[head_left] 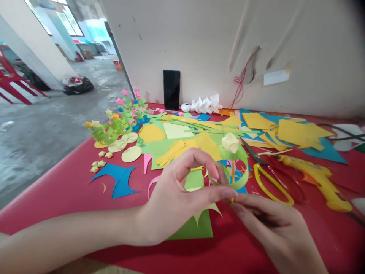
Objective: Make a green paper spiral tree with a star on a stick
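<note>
Both hands meet over the front of the red table at a small paper flower, which has a pale cream star (229, 142) on top and a thin yellow stem (233, 173). A light green paper strip (243, 179) curls in a loop around the stem. With thumb and fingers, my left hand (182, 190) pinches the strip close to the stem. Below it, my right hand (270, 224) pinches the stem's lower end between thumb and forefinger. Fingers hide part of the loop and the stem's bottom.
Scissors (272, 186) and a yellow glue gun (316, 175) lie at right. Finished paper flowers (114, 123), pale paper discs (131, 154) and small folded stars (98, 163) sit at left. Paper scraps (182, 131) cover the middle. A phone (171, 89) leans against the back panel.
</note>
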Tool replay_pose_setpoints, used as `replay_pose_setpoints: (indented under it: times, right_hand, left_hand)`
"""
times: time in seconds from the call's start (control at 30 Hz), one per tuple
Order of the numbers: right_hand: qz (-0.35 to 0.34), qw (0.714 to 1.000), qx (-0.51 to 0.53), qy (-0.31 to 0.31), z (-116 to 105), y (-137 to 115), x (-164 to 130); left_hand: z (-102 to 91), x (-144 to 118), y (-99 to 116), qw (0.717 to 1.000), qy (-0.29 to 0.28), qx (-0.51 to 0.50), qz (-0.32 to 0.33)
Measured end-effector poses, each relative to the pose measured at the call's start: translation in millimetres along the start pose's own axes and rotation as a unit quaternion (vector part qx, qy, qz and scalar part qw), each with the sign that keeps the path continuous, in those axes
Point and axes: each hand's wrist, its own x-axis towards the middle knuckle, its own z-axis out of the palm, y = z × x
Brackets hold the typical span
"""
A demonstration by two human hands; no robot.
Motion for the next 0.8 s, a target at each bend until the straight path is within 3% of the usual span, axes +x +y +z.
replay_pose_setpoints:
  times: [0.8]
  right_hand:
    - [0.029, 0.999, -0.007, 0.017, -0.1, -4.4, -2.7]
  left_hand:
    - [-1.9, 2.9, 1.4, 0.999, 0.037, 0.020, -0.027]
